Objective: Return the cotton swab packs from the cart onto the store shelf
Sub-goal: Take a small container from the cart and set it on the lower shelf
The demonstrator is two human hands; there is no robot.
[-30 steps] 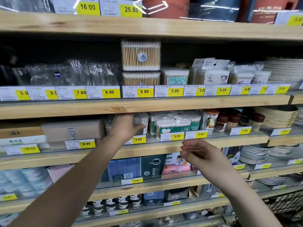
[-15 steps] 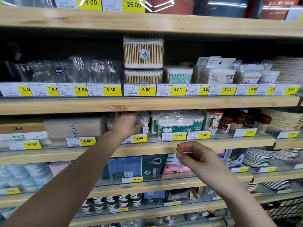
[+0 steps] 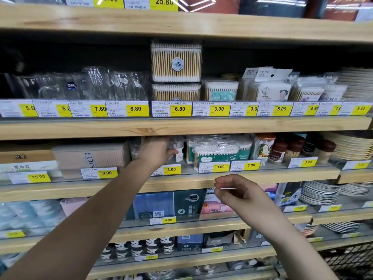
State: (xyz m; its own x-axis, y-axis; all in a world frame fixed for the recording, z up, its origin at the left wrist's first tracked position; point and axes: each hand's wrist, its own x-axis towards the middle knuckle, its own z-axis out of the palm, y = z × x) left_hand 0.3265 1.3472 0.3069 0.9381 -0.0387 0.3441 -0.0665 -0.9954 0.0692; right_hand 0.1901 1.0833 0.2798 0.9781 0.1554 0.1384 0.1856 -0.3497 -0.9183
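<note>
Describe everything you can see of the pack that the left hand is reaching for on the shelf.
The cotton swab pack is a small bundle in clear, crinkly plastic, with a dark mark on its right side. It stands on the second shelf, above a 3.00 price tag and left of the green-labelled swab packs. The left hand covers most of it, thumb across its front; its contents stay unclear.

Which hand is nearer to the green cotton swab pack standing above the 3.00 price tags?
The left hand, though not by much. It is on the same shelf, just left of the green cotton swab pack. The right hand hovers below it, in front of the next shelf down.
</note>
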